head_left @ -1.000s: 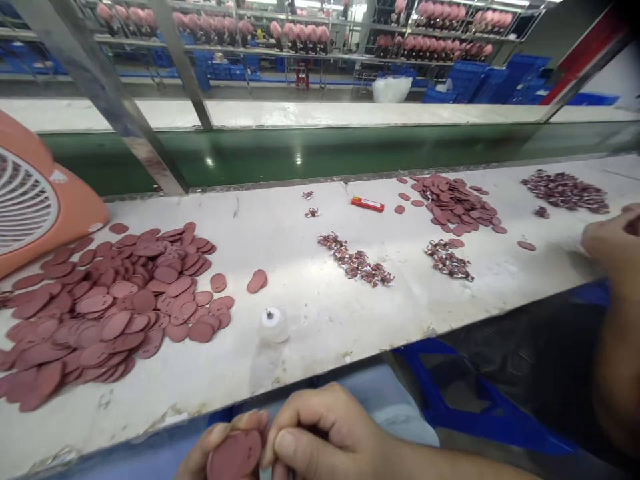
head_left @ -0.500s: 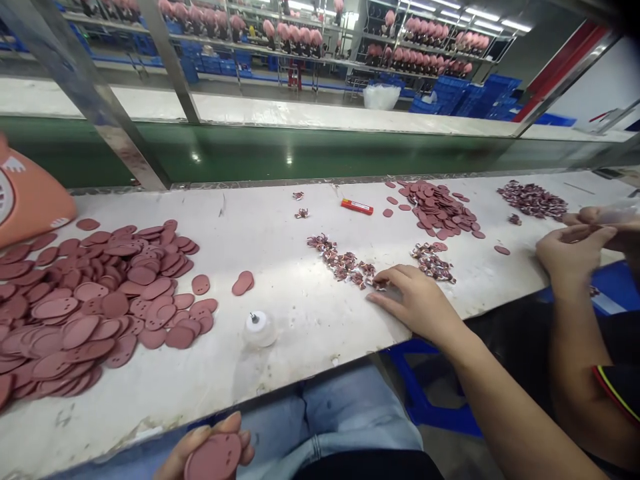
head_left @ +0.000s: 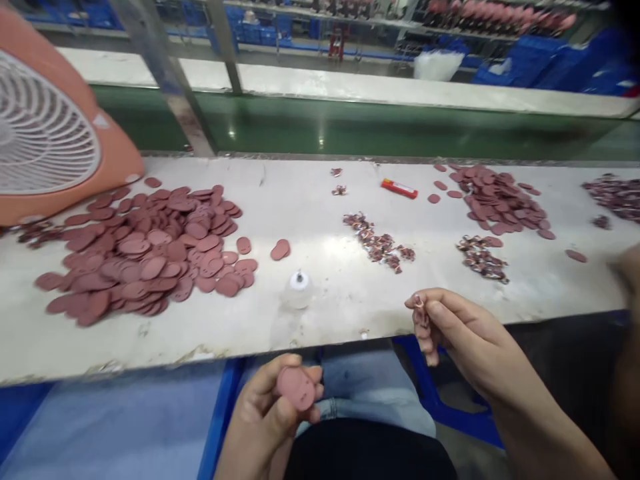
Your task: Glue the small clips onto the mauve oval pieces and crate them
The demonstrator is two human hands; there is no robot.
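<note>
My left hand [head_left: 265, 407] grips a reddish-brown oval disc [head_left: 296, 388] with small holes, low over my lap. Off the table's front edge, my right hand [head_left: 460, 333] pinches a small brown-and-white piece [head_left: 421, 313] between thumb and fingertips; its exact kind is too small to tell. Similar small pieces lie in a cluster [head_left: 377, 241] beyond that hand, with a second cluster [head_left: 483, 259] to its right. A large heap of oval discs [head_left: 150, 257] covers the left of the table. Nearer the middle stands a small translucent bottle [head_left: 299, 293] with a white cap and metal tip.
An orange fan [head_left: 110, 150] stands at the far left. A red stick-like item [head_left: 399, 189] lies near the back edge. Another disc heap [head_left: 503, 200] and a dark pile [head_left: 617, 195] are at the right. A co-worker's blurred arm [head_left: 631, 273] shows at the right edge.
My right hand has left the cluster and come back toward me with a small piece in its fingers. My left hand has risen with the disc. The view has turned left and down.
</note>
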